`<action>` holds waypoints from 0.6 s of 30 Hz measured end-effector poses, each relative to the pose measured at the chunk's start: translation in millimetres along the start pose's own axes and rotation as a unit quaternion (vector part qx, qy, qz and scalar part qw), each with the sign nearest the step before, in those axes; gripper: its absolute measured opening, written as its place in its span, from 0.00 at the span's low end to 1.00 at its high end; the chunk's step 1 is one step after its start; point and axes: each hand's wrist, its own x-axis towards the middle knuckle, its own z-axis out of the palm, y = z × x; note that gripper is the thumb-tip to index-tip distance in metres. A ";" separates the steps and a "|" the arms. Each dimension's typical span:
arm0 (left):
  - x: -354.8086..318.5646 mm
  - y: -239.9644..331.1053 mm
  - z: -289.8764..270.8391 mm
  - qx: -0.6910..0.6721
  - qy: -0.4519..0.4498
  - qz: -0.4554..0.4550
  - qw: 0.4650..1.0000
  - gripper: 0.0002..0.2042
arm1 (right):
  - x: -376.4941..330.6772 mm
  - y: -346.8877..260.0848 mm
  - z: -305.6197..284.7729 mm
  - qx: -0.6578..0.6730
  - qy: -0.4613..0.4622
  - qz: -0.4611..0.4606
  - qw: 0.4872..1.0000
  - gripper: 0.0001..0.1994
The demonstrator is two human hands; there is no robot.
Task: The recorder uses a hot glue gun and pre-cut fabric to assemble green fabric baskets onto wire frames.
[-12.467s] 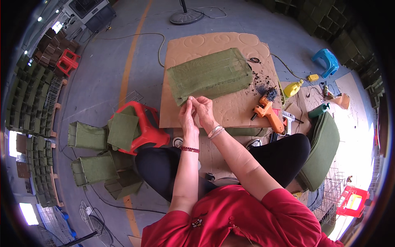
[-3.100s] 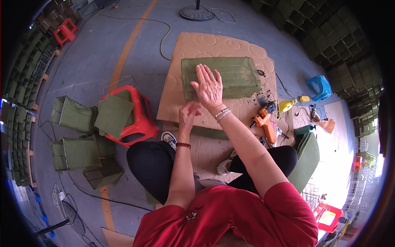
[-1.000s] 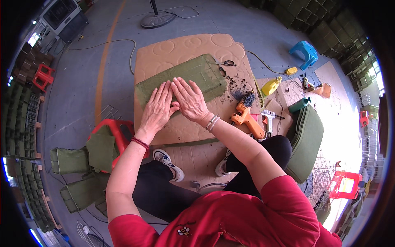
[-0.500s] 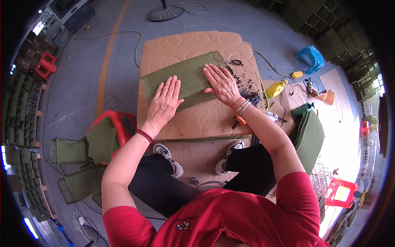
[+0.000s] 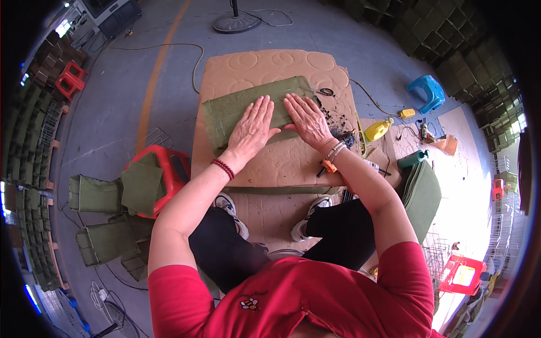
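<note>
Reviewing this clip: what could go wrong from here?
The right forearm partly hides the orange tool, so a sideways sweep might knock it. Dark debris beside the right hand could get dragged onto the green fabric piece. The scissors lie near the piece's far right corner and might snag it.

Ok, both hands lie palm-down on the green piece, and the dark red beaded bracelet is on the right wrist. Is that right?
Not quite: the head view shows the dark red beaded bracelet at the wrist of the left hand, not the right. Both hands do lie palm-down on the green piece.
</note>
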 end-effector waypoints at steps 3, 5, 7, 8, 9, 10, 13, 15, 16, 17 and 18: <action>-1.2 3.1 4.1 0.049 0.012 0.022 0.998 0.34 | -1.8 -7.1 -1.9 0.008 0.000 0.016 1.000 0.35; 0.0 5.3 4.1 0.070 0.012 0.024 0.997 0.34 | -2.8 -9.0 -1.4 -0.009 0.010 0.045 0.999 0.36; -2.2 7.6 6.3 0.092 0.018 0.025 0.995 0.33 | -5.0 -8.5 -2.9 -0.007 0.010 0.036 0.999 0.35; -1.0 8.0 7.5 0.093 0.018 0.025 0.995 0.33 | -5.1 -5.7 -4.2 -0.014 0.002 0.027 1.000 0.35; -1.2 8.2 6.8 0.081 0.018 0.020 0.996 0.34 | -5.0 -7.0 -6.3 -0.019 -0.007 0.018 1.000 0.35; -1.9 7.9 5.9 0.069 0.017 0.015 0.997 0.35 | -4.0 -6.1 -8.9 -0.016 -0.016 0.010 1.000 0.36; -7.7 -5.9 -4.9 -0.059 0.001 0.009 0.998 0.39 | 11.2 -11.4 -24.9 0.014 -0.045 -0.033 0.998 0.39; -13.1 -20.4 -16.1 -0.039 0.002 -0.007 0.999 0.42 | 32.1 -17.0 -28.7 0.044 -0.051 -0.058 0.996 0.39; -16.2 -25.1 -17.6 -0.049 -0.002 -0.003 0.999 0.41 | 39.3 -20.4 -27.6 0.071 -0.059 -0.080 0.993 0.39; -18.2 -27.9 -17.7 -0.058 -0.006 0.001 0.998 0.40 | 43.5 -24.2 -21.1 0.071 -0.060 -0.077 0.993 0.39; -18.5 -30.2 -15.1 -0.060 -0.005 0.005 0.998 0.40 | 49.3 -27.9 -13.1 0.071 -0.066 -0.077 0.992 0.39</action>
